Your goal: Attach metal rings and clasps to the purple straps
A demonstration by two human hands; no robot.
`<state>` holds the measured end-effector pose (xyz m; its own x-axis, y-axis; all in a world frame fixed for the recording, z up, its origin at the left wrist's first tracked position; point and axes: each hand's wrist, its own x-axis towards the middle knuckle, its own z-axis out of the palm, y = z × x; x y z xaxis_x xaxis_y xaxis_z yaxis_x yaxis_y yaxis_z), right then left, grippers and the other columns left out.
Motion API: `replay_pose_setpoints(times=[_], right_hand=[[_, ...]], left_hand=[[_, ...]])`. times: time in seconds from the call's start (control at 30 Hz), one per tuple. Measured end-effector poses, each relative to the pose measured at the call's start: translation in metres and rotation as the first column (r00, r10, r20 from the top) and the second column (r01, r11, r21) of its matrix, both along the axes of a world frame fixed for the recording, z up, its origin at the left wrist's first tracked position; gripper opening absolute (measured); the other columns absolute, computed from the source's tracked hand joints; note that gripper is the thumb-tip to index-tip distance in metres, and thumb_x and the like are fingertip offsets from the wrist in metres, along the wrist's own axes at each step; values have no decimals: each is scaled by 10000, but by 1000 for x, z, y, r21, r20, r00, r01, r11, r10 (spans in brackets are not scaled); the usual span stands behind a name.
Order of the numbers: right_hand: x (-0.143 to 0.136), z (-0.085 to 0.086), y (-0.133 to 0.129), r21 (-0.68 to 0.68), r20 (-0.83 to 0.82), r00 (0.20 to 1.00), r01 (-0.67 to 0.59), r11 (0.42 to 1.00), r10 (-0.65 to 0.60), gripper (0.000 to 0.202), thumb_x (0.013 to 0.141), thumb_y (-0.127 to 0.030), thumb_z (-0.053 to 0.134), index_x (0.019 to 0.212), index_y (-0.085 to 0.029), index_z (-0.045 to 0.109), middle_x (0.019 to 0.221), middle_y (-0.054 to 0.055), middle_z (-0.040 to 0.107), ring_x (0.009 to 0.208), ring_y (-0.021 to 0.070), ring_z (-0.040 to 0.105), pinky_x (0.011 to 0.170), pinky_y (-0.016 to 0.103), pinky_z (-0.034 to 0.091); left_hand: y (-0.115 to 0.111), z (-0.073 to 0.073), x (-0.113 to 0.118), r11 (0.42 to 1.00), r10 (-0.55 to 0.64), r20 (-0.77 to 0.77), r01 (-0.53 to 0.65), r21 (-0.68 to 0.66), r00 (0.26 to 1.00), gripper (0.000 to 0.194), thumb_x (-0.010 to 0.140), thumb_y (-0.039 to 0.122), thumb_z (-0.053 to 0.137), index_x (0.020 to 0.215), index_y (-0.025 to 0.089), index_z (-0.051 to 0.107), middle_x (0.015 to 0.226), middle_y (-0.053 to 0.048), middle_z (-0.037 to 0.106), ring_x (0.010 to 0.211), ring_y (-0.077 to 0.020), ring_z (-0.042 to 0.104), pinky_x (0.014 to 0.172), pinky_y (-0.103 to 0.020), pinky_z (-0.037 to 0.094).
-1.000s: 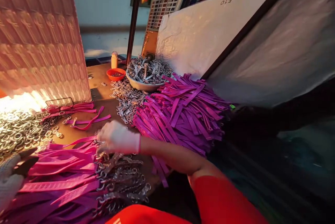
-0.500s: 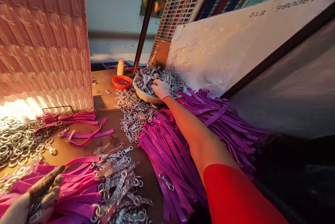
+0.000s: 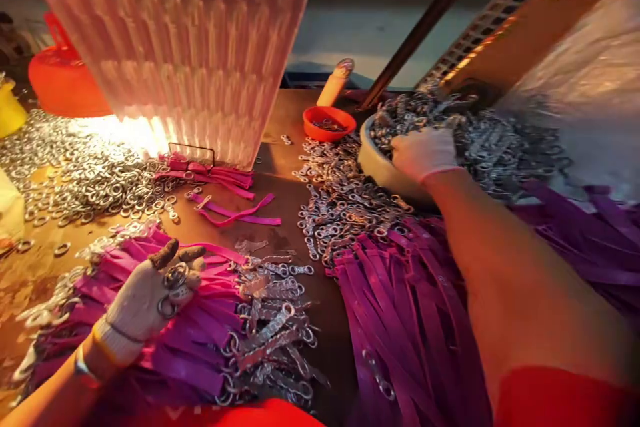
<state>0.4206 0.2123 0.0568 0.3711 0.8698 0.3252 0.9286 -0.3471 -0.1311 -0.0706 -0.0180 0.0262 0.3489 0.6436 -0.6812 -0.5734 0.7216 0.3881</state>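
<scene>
My left hand (image 3: 143,297), in a light glove with dark fingertips, holds several metal rings (image 3: 175,284) in its curled fingers. It hovers over a spread of purple straps (image 3: 185,337), whose right ends carry metal chain links (image 3: 273,327). My right hand (image 3: 427,150), in a thin pale glove, reaches into a wide bowl (image 3: 377,164) heaped with similar metal links (image 3: 493,144). Its fingers are bent down against the heap near the left rim. Their tips are partly hidden, so what they pinch does not show.
A ribbed translucent panel (image 3: 200,47) stands behind a pile of loose rings (image 3: 100,170). An orange dish (image 3: 330,126) and a pale bottle (image 3: 334,84) are near the wall. More links (image 3: 345,214) spill beside the bowl, above purple straps (image 3: 410,320). A dark pole (image 3: 427,24) leans behind.
The view has swung left and closer. My left hand now shows fully, turned with rings in its fingers. My right hand stays at the bowl, its fingers more bent into the links.
</scene>
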Motion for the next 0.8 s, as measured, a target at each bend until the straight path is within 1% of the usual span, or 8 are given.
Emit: replay_pose_setpoints(times=[0.1, 0.2, 0.27, 0.33, 0.37, 0.53, 0.67, 0.8], right_hand=[[-25, 7, -20, 66, 63, 996, -73, 995, 69, 273, 938, -66, 582, 1075, 139, 699, 1162, 419, 622, 1282, 382, 538, 869, 511, 342], [-79, 3, -60, 226, -106, 928, -329, 917, 358, 273, 964, -99, 525, 1151, -11, 703, 1166, 302, 679, 1138, 271, 634, 831, 437, 430], [-130, -5, -101, 235, -368, 680, -592, 771, 634, 265, 950, -136, 510, 1141, -163, 693, 1091, 168, 733, 905, 192, 685, 773, 375, 488], [-184, -15, -145, 217, -572, 389, -777, 591, 722, 219, 924, -229, 549, 1086, -226, 696, 1033, 76, 741, 915, 201, 683, 799, 363, 519], [-210, -20, -165, 246, -632, 293, -802, 544, 717, 221, 926, -279, 549, 1089, -238, 693, 1046, 53, 735, 935, 200, 678, 819, 355, 525], [-291, -35, -212, 257, -816, 160, -762, 595, 556, 330, 916, -356, 583, 1211, -222, 641, 1010, 25, 714, 868, 171, 654, 792, 296, 523], [-307, -34, -215, 255, -847, 120, -762, 595, 517, 354, 879, -327, 626, 1220, -234, 632, 972, 3, 701, 843, 164, 641, 789, 286, 523], [-308, -31, -220, 246, -808, 186, -756, 607, 559, 366, 913, -363, 603, 1253, -228, 613, 1103, 44, 709, 974, 197, 652, 898, 335, 514]], left_hand=[[-3, 0, 1, 997, 40, 38, -42, 65, 998, 308, 996, 337, 502, 1139, 113, 658, 823, -93, 649, 482, -95, 524, 320, -144, 326], [-7, 1, 9, 988, 65, 36, -69, 136, 997, 289, 967, 201, 475, 1138, 60, 660, 848, -110, 643, 561, -103, 576, 341, -126, 325], [-8, 2, 16, 985, 58, 24, -62, 162, 998, 317, 935, 161, 493, 1189, 47, 644, 915, -120, 650, 574, -95, 585, 332, -122, 293], [-9, 3, 21, 980, 45, -12, -42, 193, 999, 351, 901, 153, 554, 1230, 58, 627, 940, -105, 651, 556, -80, 572, 331, -125, 278], [-11, 2, 23, 975, 34, -41, -24, 219, 999, 362, 884, 162, 592, 1233, 69, 625, 916, -88, 647, 529, -70, 550, 332, -128, 272], [-22, -11, 16, 887, 34, -284, 102, 450, 958, 350, 842, 357, 692, 1096, 120, 644, 757, -37, 630, 447, -66, 459, 346, -158, 279], [-28, -18, 8, 779, 81, -444, 222, 587, 892, 387, 868, 522, 623, 903, 137, 622, 578, -10, 568, 415, -89, 448, 378, -191, 328], [-27, -14, 10, 802, 90, -454, 206, 561, 886, 345, 893, 491, 601, 820, 155, 575, 564, 3, 553, 408, -79, 440, 375, -177, 313]])
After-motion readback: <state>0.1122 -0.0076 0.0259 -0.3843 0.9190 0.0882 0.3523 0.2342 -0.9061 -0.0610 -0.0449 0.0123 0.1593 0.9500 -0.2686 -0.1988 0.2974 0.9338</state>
